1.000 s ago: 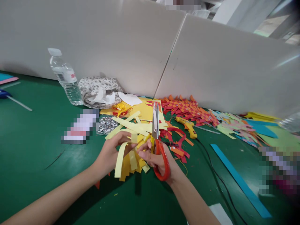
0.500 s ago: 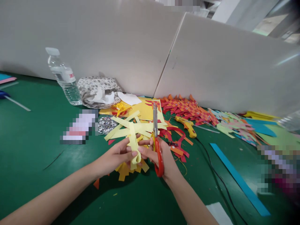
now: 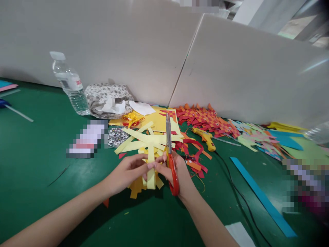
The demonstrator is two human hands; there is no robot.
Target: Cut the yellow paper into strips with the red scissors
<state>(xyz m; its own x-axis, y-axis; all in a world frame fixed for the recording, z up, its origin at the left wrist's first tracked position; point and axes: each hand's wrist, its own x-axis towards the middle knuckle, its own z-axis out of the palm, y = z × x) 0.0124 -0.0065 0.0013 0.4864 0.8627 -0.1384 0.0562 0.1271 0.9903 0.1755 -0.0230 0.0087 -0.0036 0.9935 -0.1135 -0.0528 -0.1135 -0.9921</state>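
Note:
My left hand (image 3: 131,169) is closed, its thumb and fingers pinching a pale yellow paper strip (image 3: 151,180) that is bent over into a loop at its lower end. Thumb to thumb with it, my right hand (image 3: 177,168) pinches the same strip. Red-handled scissors (image 3: 174,175) hang in the right hand, their blades (image 3: 168,132) together and pointing away from me. Under both hands lie darker yellow paper pieces (image 3: 135,188), partly hidden. Just beyond are more pale yellow strips (image 3: 133,135), crossed in a loose pile.
A yellow glue gun (image 3: 205,137) trails a black cord. Behind it lie red-orange woven paper fish (image 3: 205,118). A blue strip (image 3: 262,195) is at right. Googly eyes (image 3: 117,137), a floral pouch (image 3: 108,94) and a water bottle (image 3: 69,84) stand left, before a grey partition (image 3: 102,41).
The strip, tilted and twisted before, now hangs straighter, with its loop flatter and lower. My hands have drawn together at the strip, and the scissors have tipped slightly left.

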